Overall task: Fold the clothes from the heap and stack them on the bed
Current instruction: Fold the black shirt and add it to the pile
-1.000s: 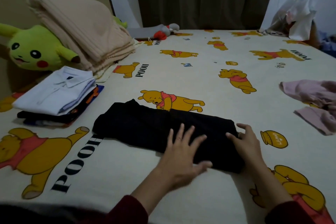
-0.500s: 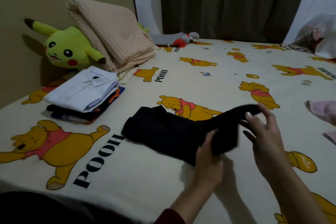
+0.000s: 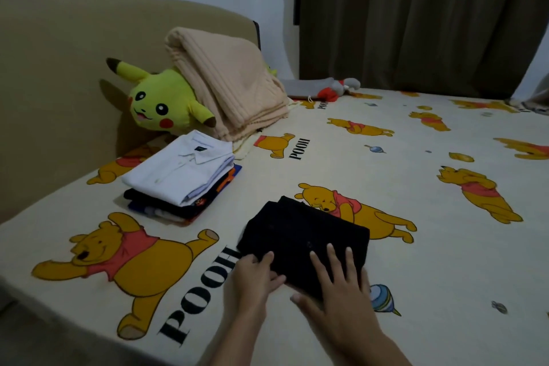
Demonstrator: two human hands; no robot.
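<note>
The black garment point(image 3: 303, 242) lies folded into a compact block on the bed point(image 3: 416, 246), directly under and just ahead of both hands. The right hand point(image 3: 341, 291) lies flat on its near right part, fingers straight and spread, pressing the cloth down without gripping it. The left hand point(image 3: 252, 279) is at the garment's near left corner, with its thumb on top of the fabric and the other fingers curled at the edge, so it appears to pinch that corner. Ahead of the left hand and off to its left, well apart from the black garment, sits a stack of folded clothes point(image 3: 181, 184) with a white shirt point(image 3: 181, 169) on top and dark pieces under it. Farther beyond that stack, a yellow plush toy point(image 3: 160, 101) leans against the headboard point(image 3: 59, 68), and a folded beige blanket point(image 3: 231, 80) rests partly over it. Far ahead of the right hand hangs a dark curtain point(image 3: 416, 15).
</note>
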